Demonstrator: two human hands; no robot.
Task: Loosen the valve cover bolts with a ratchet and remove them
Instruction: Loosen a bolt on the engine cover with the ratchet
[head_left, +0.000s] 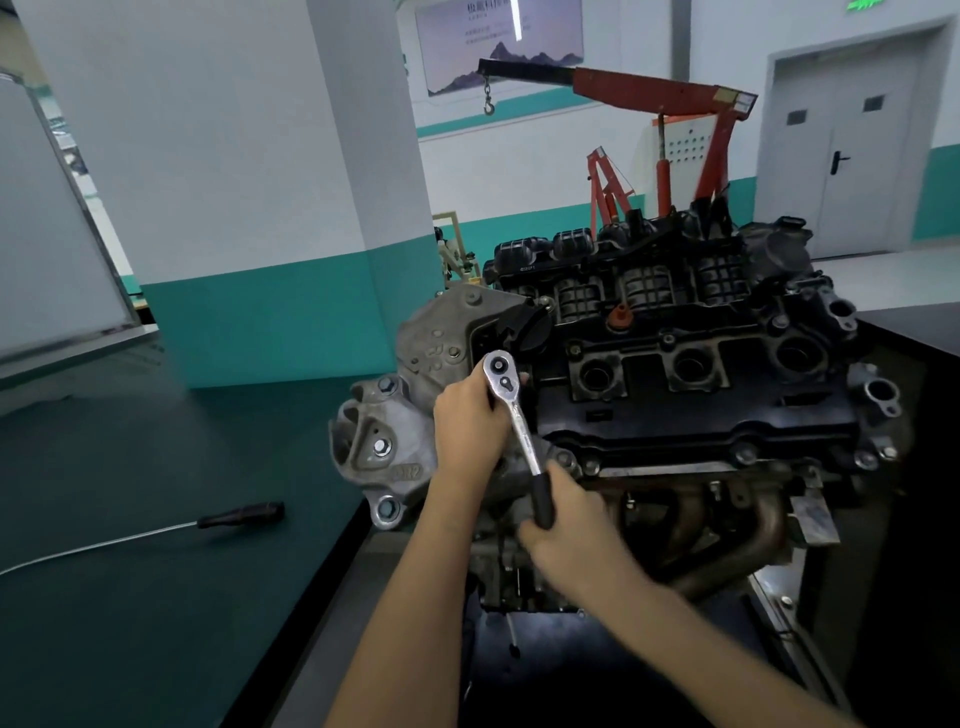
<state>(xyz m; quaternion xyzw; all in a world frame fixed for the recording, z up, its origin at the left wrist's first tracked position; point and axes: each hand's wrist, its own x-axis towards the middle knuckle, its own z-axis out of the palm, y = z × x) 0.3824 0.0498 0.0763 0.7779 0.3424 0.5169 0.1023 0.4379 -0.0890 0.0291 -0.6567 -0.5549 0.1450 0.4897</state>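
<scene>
So the ratchet (521, 423) sits at the left end of the valve cover (685, 410). My left hand (466, 413) is wrapped just under its head and my right hand (569, 522) grips the black handle. A screwdriver (240, 514) lies well off on the counter (130, 613).

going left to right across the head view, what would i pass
screwdriver → silver engine bracket → left hand → right hand → exhaust manifold → grey door; the ratchet spans both hands, so it has no clear place
</scene>
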